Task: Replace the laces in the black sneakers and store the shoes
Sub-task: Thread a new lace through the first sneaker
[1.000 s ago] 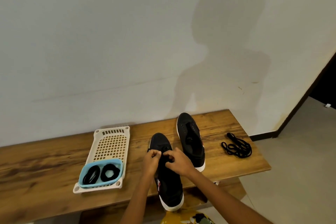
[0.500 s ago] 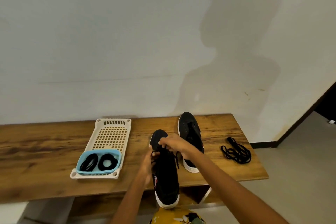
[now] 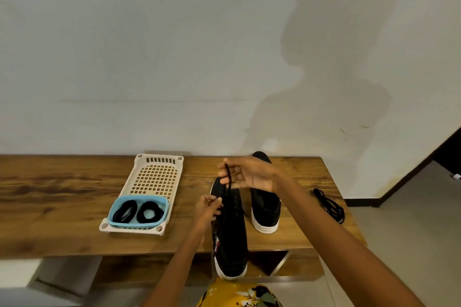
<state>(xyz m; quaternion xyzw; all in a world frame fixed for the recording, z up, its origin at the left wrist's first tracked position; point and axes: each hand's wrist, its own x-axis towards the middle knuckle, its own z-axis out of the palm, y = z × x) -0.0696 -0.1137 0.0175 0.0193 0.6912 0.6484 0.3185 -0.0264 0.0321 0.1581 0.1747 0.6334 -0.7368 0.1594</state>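
Head view, lower centre of the frame: the near sneaker [image 3: 230,234] lies lengthwise with its heel over the front edge of the wooden bench [image 3: 62,207] and its toe pointing away. The right hand [image 3: 249,177] is raised above the toe end, thumb and fingertips pinching a black lace [image 3: 227,182] that runs down to the eyelets, the other fingers loosely spread. The left hand [image 3: 208,207] sits at the shoe's left side by the eyelets, fingertips drawn together; it seems to pinch the lace or the upper there, though I cannot tell which. The second sneaker [image 3: 264,207] stands just right of the first, laceless as far as shows. A loose black lace [image 3: 329,205] lies at the right end of the bench, and coiled laces [image 3: 136,210] sit in a blue tub [image 3: 114,204] on the cream tray [image 3: 154,177]. To pull well, I would steady the shoe with the left hand and draw the lace straight along the eyelet line, smoothly, so it does not snag.
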